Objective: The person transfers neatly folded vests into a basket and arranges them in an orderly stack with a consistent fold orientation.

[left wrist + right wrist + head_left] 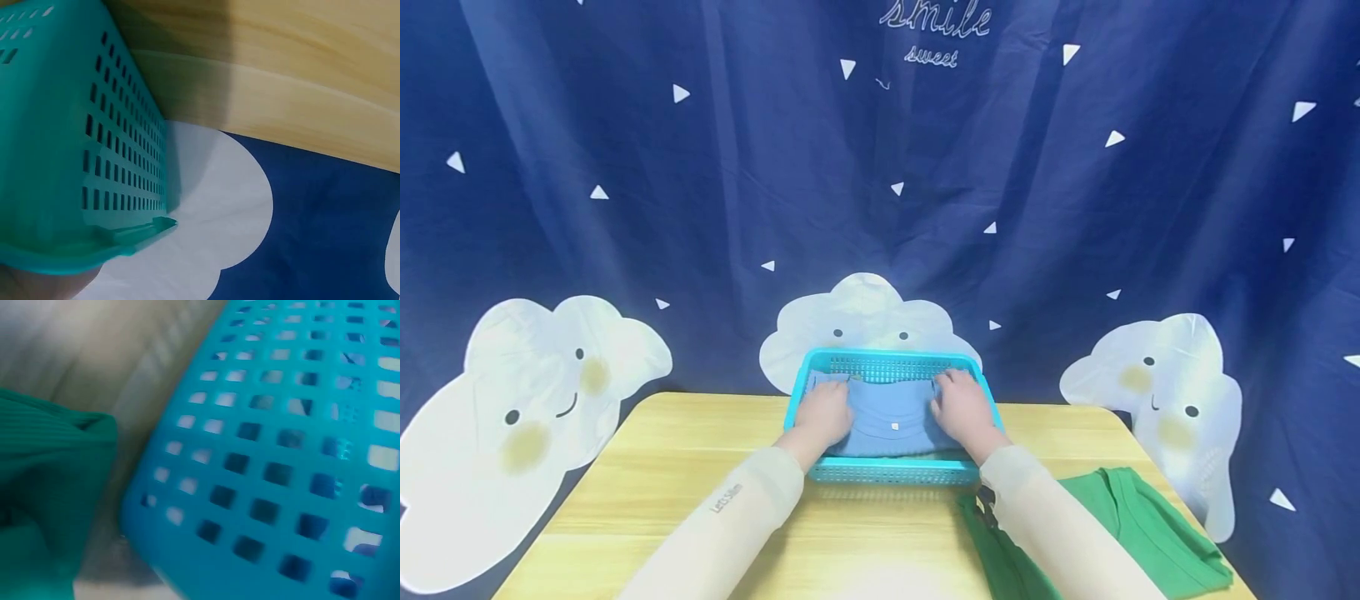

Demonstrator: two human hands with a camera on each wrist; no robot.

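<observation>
A folded blue T-shirt, with curved neckline seams and a small white tag, lies inside a turquoise plastic basket. At its left end my left hand grips the cloth with curled fingers. My right hand holds the opposite end in the same way. Both hands reach down within the basket's rim. In the left wrist view the basket's perforated wall hides most of the hand. The right wrist view is blurred and shows the basket's outer side, not the fingers.
A green garment lies on the wooden table at the front right, partly under my right forearm. Directly behind the table hangs a dark blue curtain with white clouds and triangles.
</observation>
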